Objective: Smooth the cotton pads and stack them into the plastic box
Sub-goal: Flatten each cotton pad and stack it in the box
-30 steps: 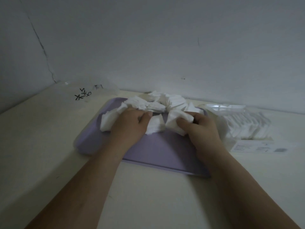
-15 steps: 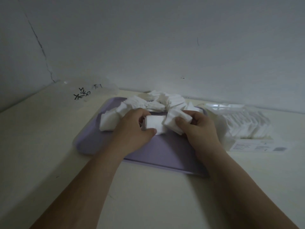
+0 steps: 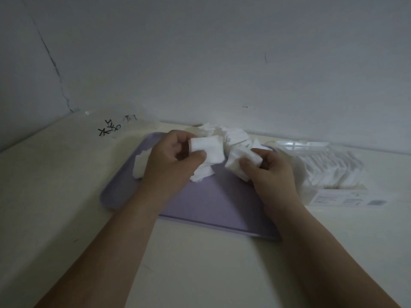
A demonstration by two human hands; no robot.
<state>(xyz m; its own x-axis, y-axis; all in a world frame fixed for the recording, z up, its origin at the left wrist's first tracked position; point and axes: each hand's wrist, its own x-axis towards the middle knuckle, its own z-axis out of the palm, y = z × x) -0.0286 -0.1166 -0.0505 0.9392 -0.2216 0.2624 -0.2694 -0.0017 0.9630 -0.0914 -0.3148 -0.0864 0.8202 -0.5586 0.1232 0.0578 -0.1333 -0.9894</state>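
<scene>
Left hand: the left hand (image 3: 173, 161) is up over the far part of the purple tray (image 3: 211, 203), thumb and curled fingers pinching a square pad (image 3: 209, 150) that looks fairly flat.
Right hand: the right hand (image 3: 271, 172), just to the right and not touching the other, is curled round a crumpled pad (image 3: 242, 162).
Loose pads: a heap of cotton pads (image 3: 233, 136) sits at the tray's far edge, and a few more peek out from under the left hand.
Plastic box: the plastic box (image 3: 329, 172) is on the table (image 3: 200, 263), right of the tray, with a row of white pads already packed in and a printed label (image 3: 340, 200) along its near side.
Far left: there's a clear plastic piece with black writing (image 3: 115, 127), out of play.
Step in hand: smoothing, I'd say. One pad is in each hand, neither is on its way to the box yet, and plenty are left in the heap.
Next move: it looks like the hands need to come together on one pad, pull its corners flat, then carry it right and set it against the row.
Watch for: these pads are soft and light, so a tight pinch may crease them again, and dragging one could pull its neighbours off the tray.
</scene>
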